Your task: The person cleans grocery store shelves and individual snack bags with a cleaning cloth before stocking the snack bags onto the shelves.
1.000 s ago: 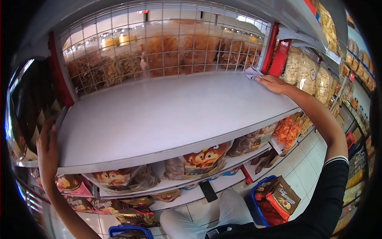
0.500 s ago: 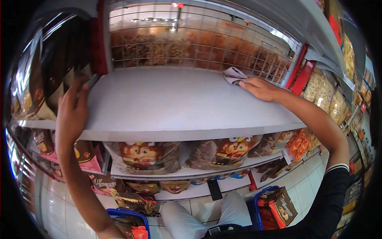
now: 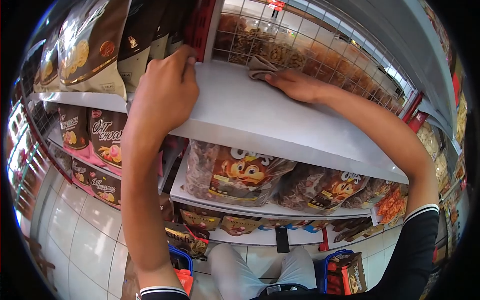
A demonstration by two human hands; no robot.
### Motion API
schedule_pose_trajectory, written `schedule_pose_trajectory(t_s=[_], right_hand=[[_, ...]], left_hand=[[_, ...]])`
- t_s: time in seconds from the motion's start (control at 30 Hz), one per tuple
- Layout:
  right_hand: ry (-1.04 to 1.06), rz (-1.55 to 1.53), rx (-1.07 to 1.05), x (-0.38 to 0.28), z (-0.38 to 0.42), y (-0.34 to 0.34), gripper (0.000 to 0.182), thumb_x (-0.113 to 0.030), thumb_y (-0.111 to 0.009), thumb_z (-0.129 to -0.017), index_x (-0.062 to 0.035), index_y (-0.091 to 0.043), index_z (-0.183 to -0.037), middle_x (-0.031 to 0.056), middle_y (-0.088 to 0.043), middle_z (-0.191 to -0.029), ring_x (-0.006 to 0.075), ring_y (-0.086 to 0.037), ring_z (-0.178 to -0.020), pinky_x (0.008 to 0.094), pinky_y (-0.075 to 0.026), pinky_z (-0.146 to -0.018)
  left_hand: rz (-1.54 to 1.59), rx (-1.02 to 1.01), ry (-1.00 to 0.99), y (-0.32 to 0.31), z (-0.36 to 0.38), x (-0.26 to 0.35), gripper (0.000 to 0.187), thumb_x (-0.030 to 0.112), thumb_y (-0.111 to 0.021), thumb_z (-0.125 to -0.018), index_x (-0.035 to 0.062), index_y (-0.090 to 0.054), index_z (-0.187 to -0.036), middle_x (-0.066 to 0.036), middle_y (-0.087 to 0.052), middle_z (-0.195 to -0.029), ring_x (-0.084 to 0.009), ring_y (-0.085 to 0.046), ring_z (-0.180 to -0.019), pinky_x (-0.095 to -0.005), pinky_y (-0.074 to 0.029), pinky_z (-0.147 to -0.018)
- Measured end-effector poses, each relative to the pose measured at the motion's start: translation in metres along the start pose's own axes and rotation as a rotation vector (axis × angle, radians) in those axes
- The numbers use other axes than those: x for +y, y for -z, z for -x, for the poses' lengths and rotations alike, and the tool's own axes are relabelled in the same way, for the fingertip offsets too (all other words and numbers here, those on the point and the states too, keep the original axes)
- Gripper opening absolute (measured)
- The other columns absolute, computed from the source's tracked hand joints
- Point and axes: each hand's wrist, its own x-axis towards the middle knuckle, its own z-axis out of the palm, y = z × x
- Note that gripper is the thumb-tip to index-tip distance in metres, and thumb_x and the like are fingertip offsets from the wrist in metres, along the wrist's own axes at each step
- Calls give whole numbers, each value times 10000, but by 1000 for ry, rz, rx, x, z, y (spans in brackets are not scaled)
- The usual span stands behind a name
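My right hand [image 3: 297, 86] presses a folded greyish cloth [image 3: 261, 67] onto the back of the white shelf [image 3: 300, 125], close to the wire mesh. My left hand [image 3: 169, 90] is at the shelf's left end, beside standing brown and cream snack bags [image 3: 90, 47]. Its fingers are curled, and whatever they grip is hidden behind the hand.
Behind the mesh [image 3: 345, 82] stand containers of snacks. Large bags with a cartoon face [image 3: 245, 172] fill the shelf below. Blue baskets [image 3: 327, 262] flank my knees, and a dark phone-like object [image 3: 282, 240] lies low in the middle. A red upright [image 3: 201, 30] rises at the left.
The view has swung left. My right hand has wiped the cloth leftward along the back of the shelf. My left hand is still at the shelf's left end, with its fingers more curled.
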Motion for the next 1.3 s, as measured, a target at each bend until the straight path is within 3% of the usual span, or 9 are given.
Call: schedule_pose_trajectory(t_s=[0.27,0.47,0.57,0.7,0.9,1.0,1.07,1.13,1.3], right_hand=[[182,16,1,-74,-56,-25,692,-607,-450,-1156,-23,-734,-1398,234,-733,-1375,349,-681,-1315,458,-497,-1135],[265,-94,-21,-96,-70,-26,653,-573,-482,-1158,-14,-730,-1388,187,-739,-1367,316,-693,-1265,439,-506,-1129],[345,-754,-153,-81,-71,-25,596,-542,-538,-1150,-32,-716,-1402,139,-754,-1319,256,-704,-1231,429,-542,-1076],[228,-970,-63,-67,-41,4,599,-523,-638,-1117,-26,-654,-1450,113,-724,-1398,194,-743,-1196,364,-635,-977],[78,-935,141,64,53,71,571,-546,-614,-1120,-68,-660,-1431,99,-737,-1318,229,-732,-1174,399,-613,-949],[-137,-852,334,152,130,107,551,-540,-592,-1136,-71,-673,-1415,95,-736,-1313,236,-724,-1176,407,-612,-919],[-102,-516,559,235,172,125,502,-459,-582,-1161,-9,-688,-1357,143,-745,-1260,247,-757,-1012,396,-638,-854],[-262,385,432,273,236,164,394,-346,-557,-1172,-2,-725,-1268,200,-739,-1196,311,-733,-900,436,-626,-795],[-270,767,508,385,324,158,324,-238,-546,-1146,27,-729,-1172,281,-718,-932,430,-747,-897,506,-580,-780]], left_hand=[[-15,22,-1,-1,0,-2,278,76,-528,-1054,-20,-697,-1254,-335,-733,-984,-546,-695,-964,-554,-538,-880],[-22,21,-63,-5,-2,-11,203,81,-544,-1044,-32,-678,-1147,-325,-732,-982,-541,-690,-995,-550,-531,-892],[-4,3,-19,-1,-4,-4,181,91,-556,-1028,-34,-666,-1100,-347,-724,-1001,-558,-676,-1042,-613,-507,-927],[-68,-65,-41,3,-2,-8,179,80,-571,-1044,-12,-660,-1169,-289,-759,-1039,-473,-745,-1005,-507,-559,-902],[-36,-118,-39,3,-6,-25,227,93,-611,-1057,37,-684,-1265,-257,-767,-1099,-432,-750,-1026,-479,-562,-921],[-147,-87,-103,1,-5,-47,273,77,-600,-1057,46,-684,-1315,-232,-774,-1163,-423,-736,-1078,-458,-553,-956],[-106,-141,-81,3,-9,-51,267,94,-594,-1069,45,-674,-1318,-230,-763,-1157,-421,-721,-1047,-445,-541,-955],[-131,-188,-66,5,-13,-50,263,117,-581,-1079,35,-666,-1314,-225,-755,-1142,-393,-721,-1018,-436,-532,-948],[-119,-247,38,9,-15,-33,267,152,-572,-1087,23,-669,-1299,-184,-715,-1061,-259,-649,-942,-398,-514,-921]])
